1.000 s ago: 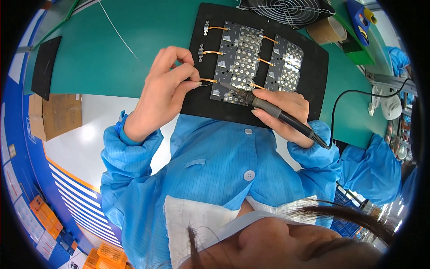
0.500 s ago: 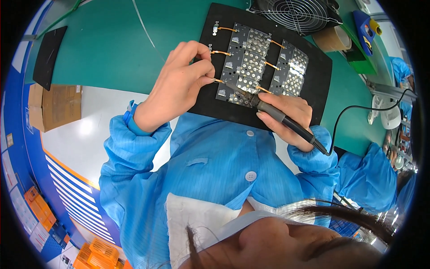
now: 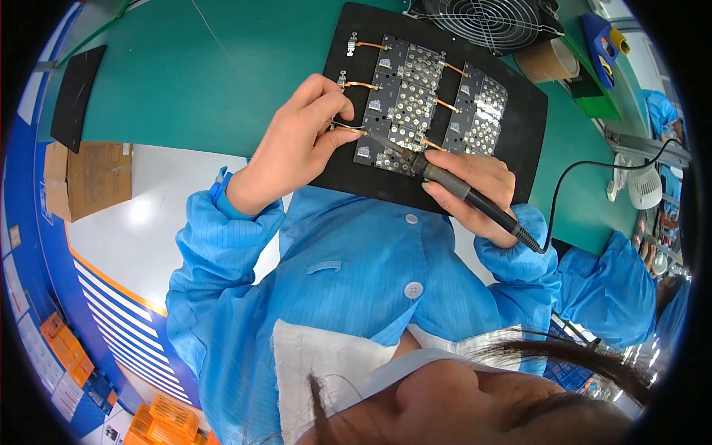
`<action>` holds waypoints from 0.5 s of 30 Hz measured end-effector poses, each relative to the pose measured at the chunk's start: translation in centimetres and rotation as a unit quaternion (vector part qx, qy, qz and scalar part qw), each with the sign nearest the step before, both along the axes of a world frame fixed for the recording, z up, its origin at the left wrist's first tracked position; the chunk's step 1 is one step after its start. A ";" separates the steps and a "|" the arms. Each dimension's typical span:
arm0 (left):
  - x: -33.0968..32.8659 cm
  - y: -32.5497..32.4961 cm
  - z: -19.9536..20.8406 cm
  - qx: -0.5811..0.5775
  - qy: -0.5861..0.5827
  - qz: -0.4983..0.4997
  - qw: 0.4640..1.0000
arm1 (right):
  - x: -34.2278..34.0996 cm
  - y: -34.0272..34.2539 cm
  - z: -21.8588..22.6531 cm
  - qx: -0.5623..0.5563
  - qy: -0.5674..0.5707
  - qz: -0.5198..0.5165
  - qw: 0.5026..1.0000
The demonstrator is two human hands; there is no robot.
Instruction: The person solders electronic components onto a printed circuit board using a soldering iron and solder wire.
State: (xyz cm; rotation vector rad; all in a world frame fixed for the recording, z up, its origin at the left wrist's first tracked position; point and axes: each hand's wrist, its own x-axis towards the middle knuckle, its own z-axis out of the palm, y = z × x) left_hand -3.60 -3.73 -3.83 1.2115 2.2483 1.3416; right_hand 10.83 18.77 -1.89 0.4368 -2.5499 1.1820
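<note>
My left hand (image 3: 297,137) pinches a short orange wire (image 3: 359,131) at the left edge of the nearest circuit board (image 3: 363,153). The wire's far end is hidden by my fingers. In my right hand (image 3: 478,189) is a soldering iron (image 3: 475,196) with a black handle, its tip pointing left toward the spot where the wire meets the board. Joined dark boards with silver dotted areas (image 3: 415,104) lie on a black mat (image 3: 341,178). Two other orange wires (image 3: 363,84) on the left end in small metal connectors (image 3: 351,44).
A black fan with a wire guard (image 3: 486,22) stands at the mat's far edge, beside a brown tape roll (image 3: 549,61). The iron's black cord (image 3: 567,182) loops right over the green table (image 3: 200,81). Another person's blue sleeve (image 3: 604,293) is at the right.
My left fingers have shifted slightly, and the wire and the iron's tip now sit closer together at the board's edge. The mat and boards have slid a little left in view.
</note>
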 end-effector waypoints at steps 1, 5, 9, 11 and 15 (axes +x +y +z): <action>0.0 0.0 0.0 -0.024 -0.026 0.006 0.999 | 0.0 0.0 0.0 0.000 0.000 -0.001 1.000; 0.0 0.2 -0.8 -0.002 -0.007 0.003 1.000 | 0.0 0.0 -0.1 -0.006 -0.005 -0.001 1.000; 0.0 0.3 -1.1 0.007 -0.004 0.007 1.000 | 0.1 -0.1 -0.1 -0.009 -0.007 0.005 1.000; 0.0 0.2 -1.2 0.012 -0.010 0.008 1.000 | 0.1 -0.1 -0.1 -0.010 -0.006 0.007 1.000; 0.0 0.2 -1.3 0.017 -0.011 0.016 1.000 | 0.0 0.0 0.0 -0.008 -0.007 0.003 1.000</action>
